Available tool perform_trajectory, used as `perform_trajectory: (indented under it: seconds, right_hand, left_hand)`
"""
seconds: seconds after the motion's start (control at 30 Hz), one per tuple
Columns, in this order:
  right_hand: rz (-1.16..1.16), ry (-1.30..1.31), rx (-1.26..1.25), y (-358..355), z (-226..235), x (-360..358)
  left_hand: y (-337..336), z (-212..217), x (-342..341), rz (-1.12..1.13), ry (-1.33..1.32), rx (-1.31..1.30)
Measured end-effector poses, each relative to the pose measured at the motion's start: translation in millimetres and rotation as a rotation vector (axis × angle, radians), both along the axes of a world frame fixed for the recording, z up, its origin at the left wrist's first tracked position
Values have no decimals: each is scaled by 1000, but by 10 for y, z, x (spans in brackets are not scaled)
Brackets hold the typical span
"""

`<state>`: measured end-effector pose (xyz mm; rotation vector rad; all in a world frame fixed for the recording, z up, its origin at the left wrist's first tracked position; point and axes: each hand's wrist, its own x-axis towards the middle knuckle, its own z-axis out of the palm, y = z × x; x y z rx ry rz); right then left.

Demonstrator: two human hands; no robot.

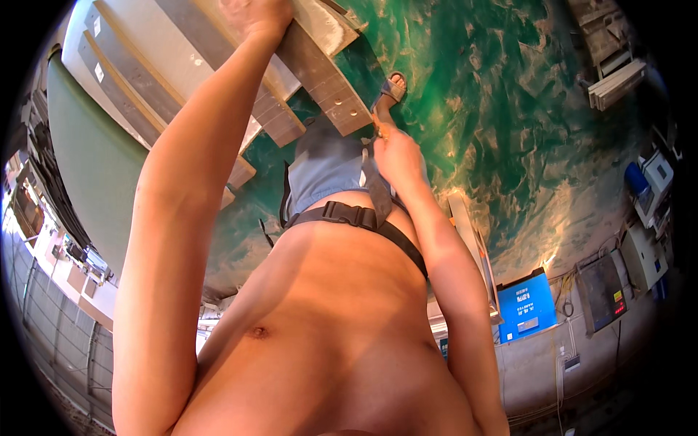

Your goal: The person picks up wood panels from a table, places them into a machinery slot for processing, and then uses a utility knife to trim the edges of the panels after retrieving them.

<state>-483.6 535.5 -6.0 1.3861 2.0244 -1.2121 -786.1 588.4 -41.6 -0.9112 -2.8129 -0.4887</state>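
Observation:
My left hand [258,14] is at the top edge, over a long grey-brown board [320,76]. Its fingers are blurred and partly out of the picture, so I cannot tell how they are held. Two small round holes show near the board's near end. Beside that end's corner is my right hand [398,156], its fingers curled together. A small yellowish glint shows at its fingertips, too small to name. More boards [276,120] lie alongside to the left, roughly parallel, their ends toward me.
A large pale green curved panel [94,160] stands at the left. My sandalled foot [393,87] rests on the worn green floor [480,94]. Stacked strips [616,83] lie far right. A blue box [527,305] and a grey cabinet [602,291] are at the lower right.

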Motion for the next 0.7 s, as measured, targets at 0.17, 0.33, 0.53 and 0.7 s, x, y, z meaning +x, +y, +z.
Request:
perform_trajectory:
  seconds: [0.17, 0.33, 0.53, 0.7]
  right_hand:
    - [-121, 102, 18, 53, -98, 289]
    - [-233, 95, -71, 42, -314, 727]
    - [-277, -36, -182, 37, -74, 887]
    - [-180, 86, 74, -98, 306, 700]
  left_hand:
    - [-22, 72, 35, 30, -52, 34]
    - [53, 11, 42, 17, -70, 94]
    - [124, -55, 92, 36, -135, 42]
    - [181, -310, 108, 66, -65, 105]
